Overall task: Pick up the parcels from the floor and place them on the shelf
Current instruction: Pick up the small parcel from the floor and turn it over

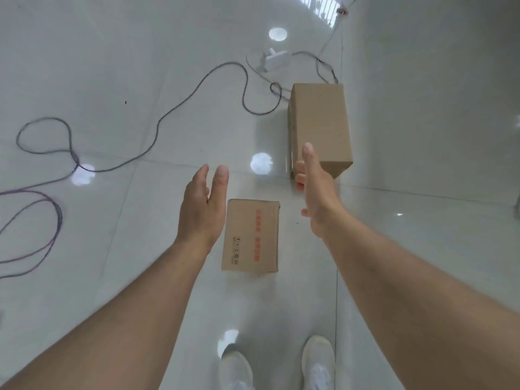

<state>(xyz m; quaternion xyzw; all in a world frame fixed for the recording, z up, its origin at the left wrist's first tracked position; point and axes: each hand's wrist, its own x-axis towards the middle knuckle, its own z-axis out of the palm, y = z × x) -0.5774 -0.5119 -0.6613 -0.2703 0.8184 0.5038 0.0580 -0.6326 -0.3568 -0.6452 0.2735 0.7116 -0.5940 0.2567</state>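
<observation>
Both hands, left point(200, 205) and right point(316, 192), grip wide, above parcel point(250, 236) with blurred, unreadable red print.

Glossy pale tiled floor point(118, 249) w/ light reflections. Small cardboard parcel point(251, 235) lying flat near centre, red print on top. Taller plain cardboard parcel point(319, 125) standing beyond it, to the right. Dark cables point(157, 128) looping across left side, white power strip point(274, 59) far back. White shoes point(318, 361) at bottom edge.

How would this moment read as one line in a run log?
left hand: open | right hand: open | small parcel: on floor, between hands | large parcel: on floor
</observation>
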